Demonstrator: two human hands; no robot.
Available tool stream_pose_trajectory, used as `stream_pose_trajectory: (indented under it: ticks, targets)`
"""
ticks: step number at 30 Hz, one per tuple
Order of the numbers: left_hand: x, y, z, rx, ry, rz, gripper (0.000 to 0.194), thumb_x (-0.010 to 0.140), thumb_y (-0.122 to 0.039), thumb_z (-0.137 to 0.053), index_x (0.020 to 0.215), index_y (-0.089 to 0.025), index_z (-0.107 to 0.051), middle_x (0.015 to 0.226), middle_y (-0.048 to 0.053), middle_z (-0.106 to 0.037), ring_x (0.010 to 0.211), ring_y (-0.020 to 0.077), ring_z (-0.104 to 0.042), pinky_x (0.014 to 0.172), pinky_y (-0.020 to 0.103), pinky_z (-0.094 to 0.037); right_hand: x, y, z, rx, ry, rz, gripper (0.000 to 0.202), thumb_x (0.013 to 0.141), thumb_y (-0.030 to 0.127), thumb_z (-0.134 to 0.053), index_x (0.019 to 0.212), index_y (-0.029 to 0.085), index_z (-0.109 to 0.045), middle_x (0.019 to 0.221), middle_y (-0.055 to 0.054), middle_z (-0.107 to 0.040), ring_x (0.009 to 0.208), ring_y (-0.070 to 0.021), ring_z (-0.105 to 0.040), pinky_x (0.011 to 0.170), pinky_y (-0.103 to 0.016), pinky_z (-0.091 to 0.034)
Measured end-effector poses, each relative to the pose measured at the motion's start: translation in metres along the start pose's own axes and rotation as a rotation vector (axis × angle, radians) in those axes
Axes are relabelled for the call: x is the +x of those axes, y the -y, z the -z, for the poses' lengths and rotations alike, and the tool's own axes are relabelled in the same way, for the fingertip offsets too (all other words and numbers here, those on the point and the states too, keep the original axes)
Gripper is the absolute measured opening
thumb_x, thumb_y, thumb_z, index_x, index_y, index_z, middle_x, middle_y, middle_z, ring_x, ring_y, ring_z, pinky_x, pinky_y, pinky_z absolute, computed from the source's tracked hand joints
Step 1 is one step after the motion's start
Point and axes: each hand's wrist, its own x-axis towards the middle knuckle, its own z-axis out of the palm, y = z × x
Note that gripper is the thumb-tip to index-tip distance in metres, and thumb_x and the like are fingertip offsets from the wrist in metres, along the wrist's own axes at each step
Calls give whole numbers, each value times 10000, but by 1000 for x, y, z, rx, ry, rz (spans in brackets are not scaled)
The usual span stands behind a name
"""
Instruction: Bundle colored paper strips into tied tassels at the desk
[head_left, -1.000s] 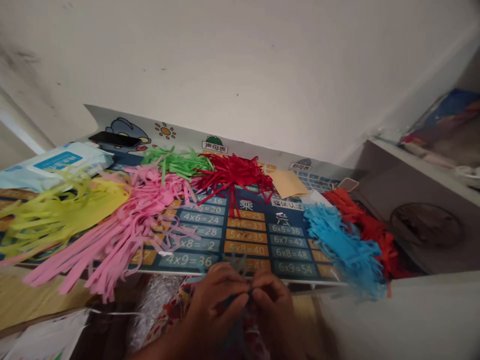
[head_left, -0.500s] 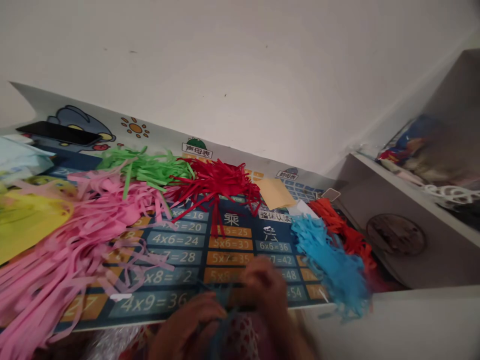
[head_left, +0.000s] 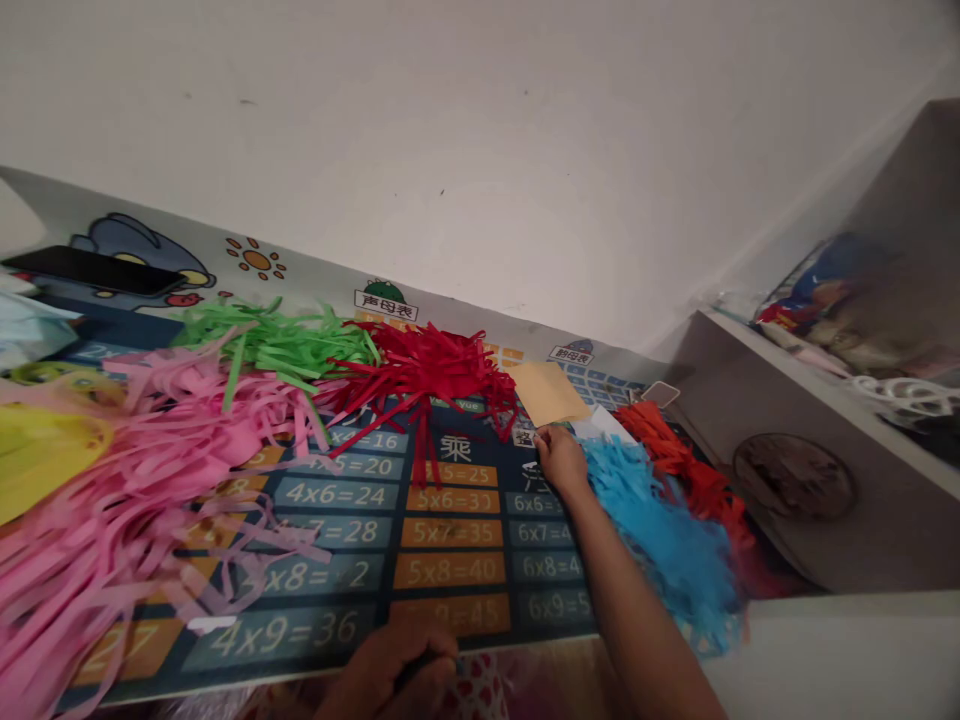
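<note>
My right hand (head_left: 561, 460) reaches forward over the printed mat, fingers curled together at the lower edge of a tan paper sheet (head_left: 547, 392). What its fingertips hold, if anything, is hidden. A bundle of blue paper strips (head_left: 649, 535) lies just right of that hand. Low at the mat's near edge is my left hand (head_left: 405, 660), its fingers closed. Only a small dark bluish bit shows at its fingertips, too little to name. Red paper strips (head_left: 442, 370) lie left of the tan sheet.
Green (head_left: 277, 335) and pink paper strips (head_left: 161, 455) cover the mat's left side, beside a yellow sheet (head_left: 45, 455). A black phone (head_left: 94, 270) lies at the back left. Orange-red strips (head_left: 690, 465) are by a grey box (head_left: 795, 450). A wall (head_left: 450, 130) rises behind.
My right hand has moved forward from the near edge, beside my left hand, to the tan sheet. The left stays low; the blue strips seen between the hands are no longer visible there.
</note>
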Motion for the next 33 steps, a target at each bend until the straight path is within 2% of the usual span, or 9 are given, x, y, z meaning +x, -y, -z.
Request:
stream_pose_trajectory:
  ticks: [4, 7, 11, 14, 20, 25, 29, 31, 33]
  targets:
    - [-2, -4, -8, 70, 62, -73, 247, 877, -344, -482, 712, -196, -592, 684, -8, -617, 641, 127, -541, 608, 193, -400, 4, -10, -4, 18, -1, -5, 96, 802, 251, -621, 770, 166, -653, 753, -22, -618, 741, -178, -568, 742, -307, -441]
    - [-6, -8, -12, 73, 21, -2, 236, 865, -322, -482, 720, -192, -615, 707, -3, -634, 663, 134, -548, 633, 202, -408, 2, -17, -6, 61, -44, -12, 194, 868, 341, -629, 849, 150, -652, 879, -31, -652, 827, -174, -606, 816, -352, -468]
    - [-8, -13, -13, 15, -21, 165, 291, 869, -346, -473, 698, -177, -637, 632, -9, -613, 626, 142, -557, 615, 214, -407, 1, -23, -5, 129, -76, -30, 266, 919, 401, -590, 964, 147, -653, 980, -44, -676, 895, -177, -639, 852, -385, -500]
    - [-9, -16, -15, -34, -37, 190, 326, 872, -360, -483, 644, -172, -621, 593, -20, -594, 600, 138, -546, 604, 217, -401, -1, -23, -2, 165, -86, -43, 284, 931, 409, -576, 982, 140, -653, 977, -45, -685, 883, -175, -654, 846, -389, -516]
    - [-13, -15, -13, -60, -138, 221, 314, 864, -403, -506, 733, -171, -673, 597, -21, -604, 587, 142, -537, 585, 222, -409, -19, -14, 4, 173, -142, -41, 276, 920, 400, -589, 1004, 149, -665, 1063, -65, -679, 1032, -207, -621, 958, -445, -452]
    - [-17, -16, -10, -85, -189, 196, 332, 856, -427, -514, 720, -164, -664, 595, -12, -587, 542, 129, -495, 548, 222, -398, -25, -11, 10, 196, -150, -156, 269, 883, 401, -622, 953, 146, -667, 907, -37, -700, 856, -184, -654, 875, -403, -477]
    - [-22, -16, -10, -101, -176, 189, 311, 861, -407, -523, 760, -163, -687, 602, -8, -611, 537, 126, -503, 543, 222, -404, -34, 14, 27, 265, -169, -195, 305, 838, 365, -605, 1003, 115, -661, 744, -46, -688, 682, -205, -636, 756, -376, -490]
    - [-24, -15, -7, -118, -194, 195, 308, 873, -403, -516, 805, -166, -701, 612, -7, -629, 533, 123, -505, 545, 221, -405, -57, 40, 36, 308, -163, -166, 297, 817, 370, -584, 947, 121, -683, 745, -71, -694, 701, -225, -630, 748, -373, -483]
    - [-24, -16, -4, -156, -218, 202, 285, 868, -391, -526, 870, -169, -703, 622, -11, -643, 523, 119, -503, 541, 220, -405, -95, 72, 41, 361, -106, -113, 263, 813, 383, -580, 874, 160, -707, 794, -74, -707, 769, -229, -633, 772, -361, -481]
